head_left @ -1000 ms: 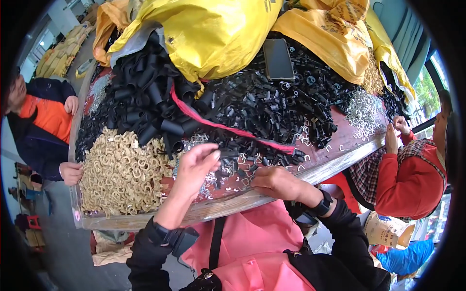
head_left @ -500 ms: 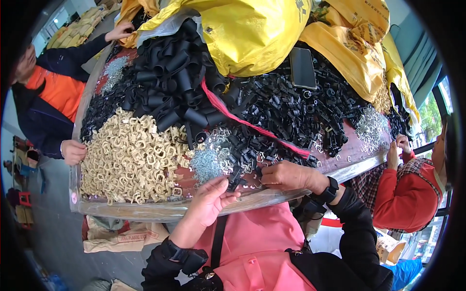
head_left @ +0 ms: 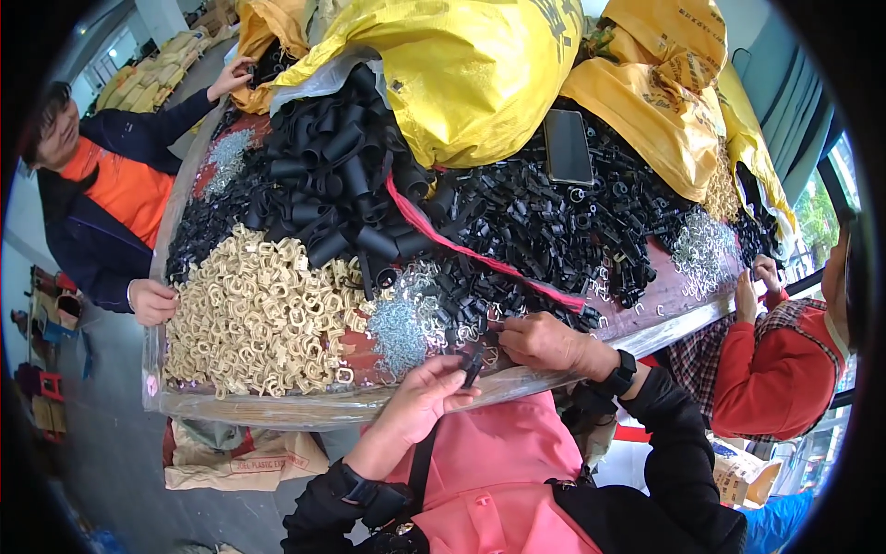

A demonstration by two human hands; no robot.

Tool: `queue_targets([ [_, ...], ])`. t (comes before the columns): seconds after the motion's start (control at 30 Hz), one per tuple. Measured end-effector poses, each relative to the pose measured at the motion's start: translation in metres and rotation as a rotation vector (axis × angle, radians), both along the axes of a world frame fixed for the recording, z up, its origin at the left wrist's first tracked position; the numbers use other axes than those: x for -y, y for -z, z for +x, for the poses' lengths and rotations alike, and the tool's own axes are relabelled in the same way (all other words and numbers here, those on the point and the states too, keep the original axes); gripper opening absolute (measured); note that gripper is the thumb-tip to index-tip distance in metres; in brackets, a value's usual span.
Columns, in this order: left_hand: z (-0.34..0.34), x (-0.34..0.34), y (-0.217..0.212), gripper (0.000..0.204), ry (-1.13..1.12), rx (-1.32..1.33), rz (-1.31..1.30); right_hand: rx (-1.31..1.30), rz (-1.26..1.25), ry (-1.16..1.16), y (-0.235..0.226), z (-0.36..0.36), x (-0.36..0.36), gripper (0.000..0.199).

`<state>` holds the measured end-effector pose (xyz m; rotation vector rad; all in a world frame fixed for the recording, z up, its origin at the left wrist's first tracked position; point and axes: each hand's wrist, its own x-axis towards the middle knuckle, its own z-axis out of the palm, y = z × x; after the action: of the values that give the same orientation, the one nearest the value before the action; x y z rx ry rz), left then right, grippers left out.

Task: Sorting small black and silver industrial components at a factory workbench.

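Note:
My left hand (head_left: 423, 399) pinches a small black plastic part (head_left: 471, 366) at the table's near edge. My right hand (head_left: 544, 342) rests just to its right, fingers curled on the same black part, close to a small heap of silver metal clips (head_left: 402, 325). A pile of beige plastic rings (head_left: 254, 319) lies to the left. Small black plastic pieces (head_left: 554, 231) and black tubes (head_left: 337, 175) cover the middle of the table (head_left: 277, 406).
Big yellow sacks (head_left: 480, 74) sit at the back with a dark phone (head_left: 567, 146) lying on the black pieces. A pink strap (head_left: 461, 249) crosses the heap. A person in orange (head_left: 111, 194) works at left, another in red (head_left: 775, 369) at right.
My left hand dropped from the clip heap to below the table edge, then came back up to meet my right hand, now pinching the black part.

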<state>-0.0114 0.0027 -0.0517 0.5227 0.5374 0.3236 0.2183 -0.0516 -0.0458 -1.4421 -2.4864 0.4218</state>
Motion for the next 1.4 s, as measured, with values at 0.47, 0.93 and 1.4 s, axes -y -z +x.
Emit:
queue_targets([
  [0.47,0.025,0.011,-0.020,0.008,0.095,-0.279,1.033,-1.313,-0.910,0.337,-0.004,-0.024,0.026,0.011],
  [0.93,0.036,0.014,-0.017,0.007,-0.101,-0.183,0.117,-0.622,0.170,0.347,-0.024,-0.047,0.032,0.017],
  [1.4,0.028,0.012,-0.012,0.019,0.097,-0.111,0.031,-0.679,0.078,0.345,-0.023,-0.043,0.037,0.010],
])
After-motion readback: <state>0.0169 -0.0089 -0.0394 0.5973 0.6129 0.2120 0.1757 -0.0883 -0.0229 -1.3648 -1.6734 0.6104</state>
